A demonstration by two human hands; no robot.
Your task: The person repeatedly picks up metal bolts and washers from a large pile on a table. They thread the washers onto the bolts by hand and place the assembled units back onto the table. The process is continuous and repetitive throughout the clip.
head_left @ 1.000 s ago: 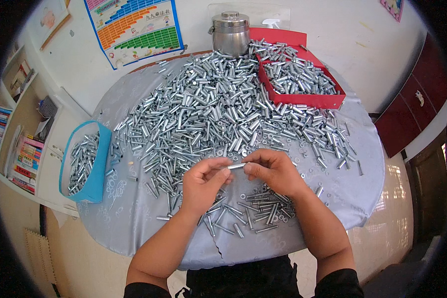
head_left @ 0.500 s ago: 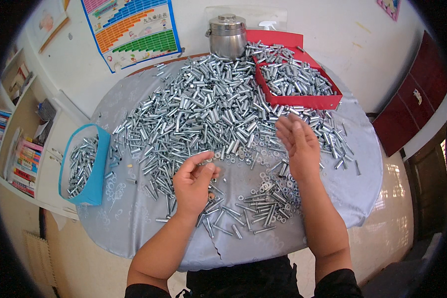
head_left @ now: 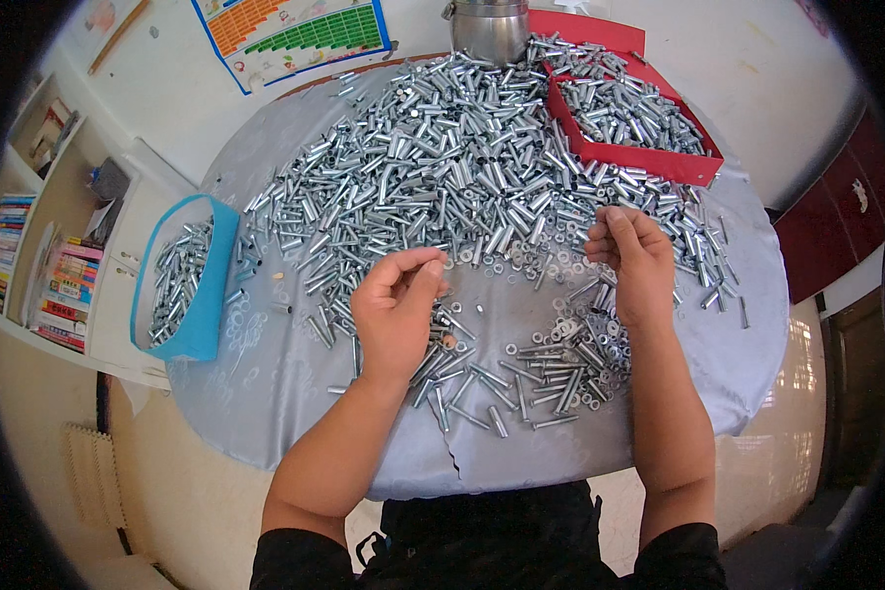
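My left hand [head_left: 398, 310] hovers over the near edge of a big pile of metal sleeves and bolts [head_left: 433, 167], thumb and forefinger pinched together. Whatever lies between those fingertips is too small to make out. To the right, my right hand [head_left: 641, 265] is closed, fingers curled against the thumb, above the pile's right part; its contents are hidden. Loose washers [head_left: 560, 264] are scattered between the hands. Closer to me, long bolts [head_left: 560, 379] lie in a heap with more washers [head_left: 608, 344], and several bolts [head_left: 452, 379] spread beside my left wrist.
A blue box [head_left: 206, 315] of metal parts stands at the left on the grey tablecloth [head_left: 285, 423]. At the back right is a red box [head_left: 649, 160] full of parts, beside a steel pot [head_left: 490, 34]. A bookshelf [head_left: 29, 226] stands left of the table.
The whole view has shifted, so the table sits higher and farther right. Both hands have closed more: the left thumb and forefinger now meet, and the right fingers have curled in.
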